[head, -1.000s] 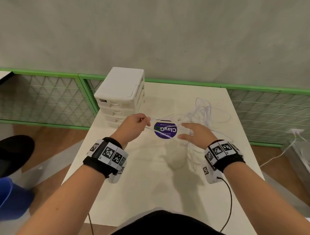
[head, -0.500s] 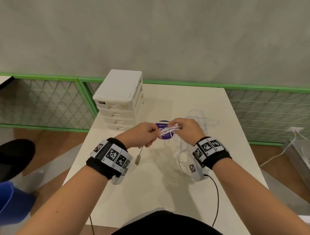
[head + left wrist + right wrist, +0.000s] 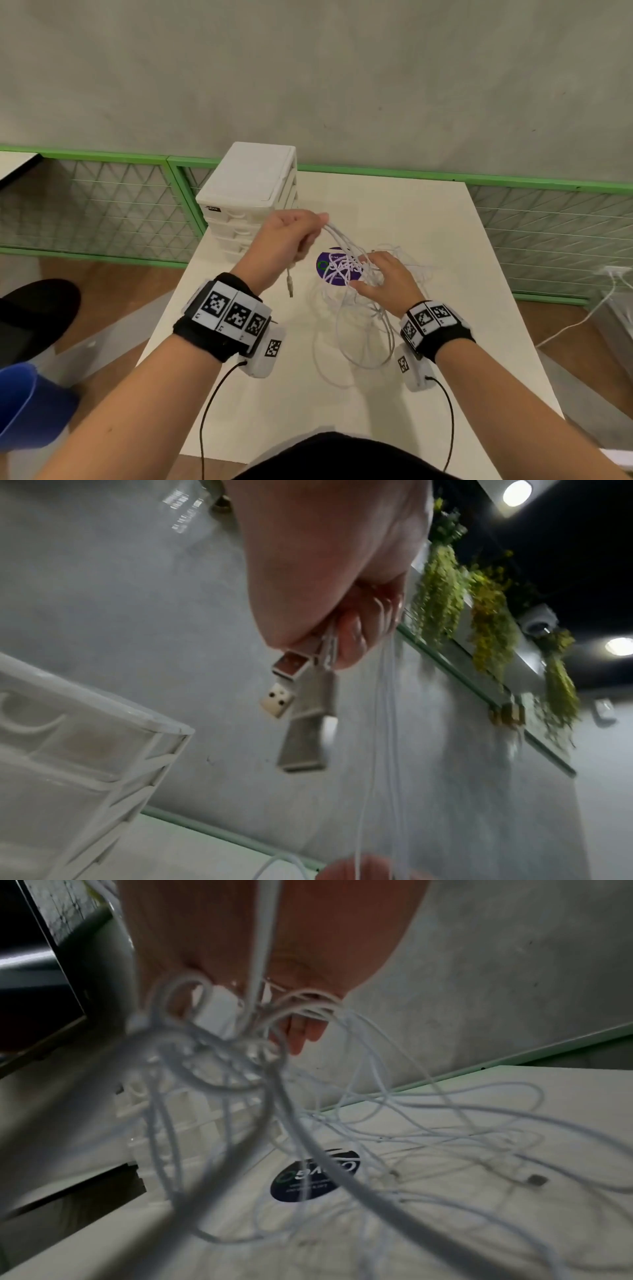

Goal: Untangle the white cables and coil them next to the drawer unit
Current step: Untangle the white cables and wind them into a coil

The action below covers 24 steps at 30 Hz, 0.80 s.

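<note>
A tangle of white cables point(image 3: 359, 329) lies on the white table point(image 3: 462, 342), right of the white drawer unit point(image 3: 250, 192). My left hand point(image 3: 317, 222) is raised in front of the drawers and grips several strands; USB plugs point(image 3: 301, 723) hang below its fist point(image 3: 342, 642). The strands run down to my right hand point(image 3: 371, 270), whose fingers are hooked into the knot above a purple sticker point(image 3: 334, 265). In the right wrist view, loops bunch round the curled fingers point(image 3: 301, 1031), and a white plug point(image 3: 219, 1012) sits against the palm.
A green-framed mesh fence point(image 3: 548, 219) runs behind and beside the table, with a grey wall beyond. One loose cable end with a metal plug point(image 3: 536, 1180) lies on the table to the right. Another white cord point(image 3: 582, 318) trails on the floor at right.
The hands, which were pinching strands together over the sticker, have parted. The left hand has risen toward the drawers, lifting strands, and the right has sunk into the tangle.
</note>
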### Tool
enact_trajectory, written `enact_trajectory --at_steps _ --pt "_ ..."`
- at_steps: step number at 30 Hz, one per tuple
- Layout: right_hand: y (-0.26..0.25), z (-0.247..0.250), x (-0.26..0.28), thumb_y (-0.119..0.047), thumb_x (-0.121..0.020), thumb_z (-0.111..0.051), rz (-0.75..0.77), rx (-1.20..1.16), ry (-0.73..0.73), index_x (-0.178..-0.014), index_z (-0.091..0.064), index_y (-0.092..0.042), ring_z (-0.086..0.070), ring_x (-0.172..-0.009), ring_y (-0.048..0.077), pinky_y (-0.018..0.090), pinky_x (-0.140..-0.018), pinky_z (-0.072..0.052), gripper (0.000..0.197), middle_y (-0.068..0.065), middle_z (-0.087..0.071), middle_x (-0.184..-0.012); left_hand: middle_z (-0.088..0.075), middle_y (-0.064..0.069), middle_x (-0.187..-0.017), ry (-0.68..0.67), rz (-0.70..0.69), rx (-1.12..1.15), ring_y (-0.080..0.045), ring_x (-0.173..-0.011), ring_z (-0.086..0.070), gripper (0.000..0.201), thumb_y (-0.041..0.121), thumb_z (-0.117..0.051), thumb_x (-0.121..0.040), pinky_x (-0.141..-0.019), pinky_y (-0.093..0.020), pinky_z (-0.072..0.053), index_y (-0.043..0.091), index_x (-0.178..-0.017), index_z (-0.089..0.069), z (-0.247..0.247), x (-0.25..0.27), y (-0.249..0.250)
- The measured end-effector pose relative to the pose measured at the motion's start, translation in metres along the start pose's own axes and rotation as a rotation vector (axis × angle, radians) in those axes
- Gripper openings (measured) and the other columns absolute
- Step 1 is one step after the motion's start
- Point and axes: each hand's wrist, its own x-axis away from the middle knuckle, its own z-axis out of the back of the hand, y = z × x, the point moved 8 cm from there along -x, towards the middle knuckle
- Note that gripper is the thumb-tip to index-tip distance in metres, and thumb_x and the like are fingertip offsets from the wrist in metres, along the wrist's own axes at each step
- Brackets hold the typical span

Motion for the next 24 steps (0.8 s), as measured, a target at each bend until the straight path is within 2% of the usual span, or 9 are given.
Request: enact_trajectory --at_steps 2,5,7,10,12,14,19,22,24 --pt "0.007 0.004 0.003 -0.042 -0.073 -0.076 -0.032 -0.039 0.013 -0.127 -0.052 -0.020 -0.045 -0.116 0.012 0.024 -0.101 -0.032 0.062 -0.002 -0.051 -0.124 -0.029 0.009 -0.043 0.097 -0.021 0.076 -0.008 -0.037 -0.020 0.057 0.014 -0.053 -0.094 -0.040 -0.017 -0.018 0.024 -0.040 -0.041 0.014 -0.002 0.002" --pt "0.011 0.007 0.008 -0.050 -0.065 -0.078 -0.058 -0.044 -0.068 -0.128 -0.052 -0.027 -0.047 -0.108 0.008 0.027 -0.097 -0.037 0.072 -0.008 -0.054 -0.116 -0.031 0.009 -0.044 0.291 0.013 0.201 -0.007 -0.036 -0.022 0.057 0.014 -0.051 -0.096 -0.036 -0.017 -0.020 0.024 -0.041 -0.043 0.040 -0.006 0.000" --pt "0.016 0.010 0.013 -0.047 -0.067 -0.077 -0.094 -0.080 -0.074 -0.114 -0.062 -0.027 -0.055 -0.089 0.009 0.026 -0.084 -0.045 0.054 -0.005 -0.063 -0.101 -0.033 0.009 -0.045 0.389 0.013 0.213 -0.007 -0.037 -0.022 0.051 0.016 -0.052 -0.095 -0.036 -0.018 -0.019 0.023 -0.046 -0.044 0.058 -0.009 0.001" --pt "0.029 0.021 0.014 -0.040 -0.069 -0.079 -0.158 -0.234 0.004 -0.086 -0.067 -0.030 -0.055 -0.074 -0.003 0.016 -0.069 -0.041 0.022 -0.013 -0.065 -0.083 -0.035 0.009 -0.045 0.487 -0.002 0.103 -0.008 -0.038 -0.024 0.043 0.022 -0.055 -0.095 -0.039 -0.020 -0.019 0.018 -0.054 -0.043 0.078 -0.010 0.000" --pt "0.036 0.028 0.010 -0.038 -0.070 -0.078 -0.185 -0.258 0.030 -0.069 -0.062 -0.021 -0.049 -0.062 -0.001 0.016 -0.061 -0.036 0.024 -0.013 -0.057 -0.066 -0.035 0.010 -0.044 0.555 0.023 0.083 -0.008 -0.038 -0.025 0.042 0.024 -0.056 -0.094 -0.040 -0.021 -0.021 0.018 -0.055 -0.044 0.087 -0.008 -0.008" --pt "0.040 0.034 0.005 -0.037 -0.072 -0.077 -0.190 -0.259 0.041 -0.064 -0.052 -0.005 -0.039 -0.056 0.009 0.024 -0.056 -0.030 0.041 -0.002 -0.045 -0.058 -0.034 0.009 -0.045 0.598 0.050 0.072 -0.008 -0.039 -0.026 0.040 0.026 -0.055 -0.095 -0.041 -0.021 -0.022 0.018 -0.057 -0.044 0.089 -0.005 -0.017" --pt "0.020 0.041 -0.004 -0.033 -0.079 -0.071 -0.164 -0.351 0.033 -0.063 -0.049 -0.016 -0.038 -0.054 0.006 0.019 -0.056 -0.031 0.032 -0.007 -0.043 -0.057 -0.032 0.002 -0.055 0.469 0.122 -0.157 -0.012 -0.044 -0.027 0.040 0.041 -0.051 -0.095 -0.045 -0.025 -0.022 0.020 -0.062 -0.043 0.064 -0.007 -0.037" --pt "-0.015 0.029 -0.011 -0.033 -0.092 -0.054 -0.083 -0.401 -0.052 -0.082 -0.058 -0.004 -0.047 -0.069 0.008 0.024 -0.068 -0.035 0.031 0.009 -0.051 -0.072 -0.043 0.007 -0.056 0.301 0.178 -0.263 -0.009 -0.047 -0.038 0.041 0.056 -0.054 -0.088 -0.048 -0.026 -0.031 0.016 -0.078 -0.058 0.028 -0.010 -0.047" --pt "-0.032 0.022 -0.017 -0.025 -0.095 -0.051 -0.022 -0.368 -0.062 -0.089 -0.059 0.000 -0.047 -0.073 0.014 0.025 -0.068 -0.036 0.027 0.009 -0.051 -0.078 -0.059 0.009 -0.068 0.213 0.224 -0.309 -0.005 -0.061 -0.054 0.047 0.059 -0.064 -0.078 -0.057 -0.024 -0.041 0.015 -0.094 -0.063 0.009 -0.012 -0.056"
